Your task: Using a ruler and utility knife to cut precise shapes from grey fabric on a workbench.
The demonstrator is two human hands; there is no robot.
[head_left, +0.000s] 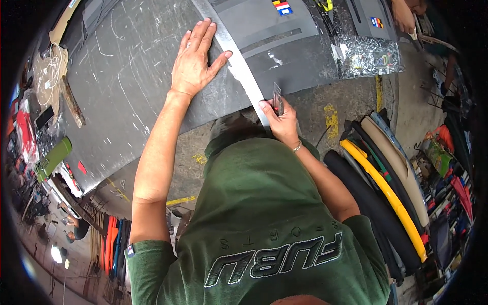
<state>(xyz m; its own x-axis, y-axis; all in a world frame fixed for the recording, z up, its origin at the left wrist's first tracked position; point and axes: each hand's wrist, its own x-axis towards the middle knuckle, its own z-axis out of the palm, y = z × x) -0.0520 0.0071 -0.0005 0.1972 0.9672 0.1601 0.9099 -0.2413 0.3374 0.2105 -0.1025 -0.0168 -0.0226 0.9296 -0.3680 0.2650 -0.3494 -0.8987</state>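
Note:
My left hand (pixel 192 67) lies flat, fingers spread, on the scratched dark tabletop (pixel 127 76), its fingertips and thumb on a long metal straightedge (pixel 243 73). The straightedge runs from the far edge of the view to the table's near edge, and its near end sticks out past that edge. Closed around a utility knife (pixel 277 96), my right hand (pixel 283 124) is beside that end, its thumb touching the metal. The knife's blade points up and away from me. Right of the straightedge lies a dark grey sheet (pixel 302 66), overhanging the table's near edge.
Clear plastic wrap (pixel 378 56) and scissors (pixel 325 6) lie at the far right, where another person's hand (pixel 403 18) shows. A phone (pixel 44 117), a wooden stick (pixel 72 101) and a green roll (pixel 56 155) are at left. Rolled materials (pixel 386 183) lean on the right.

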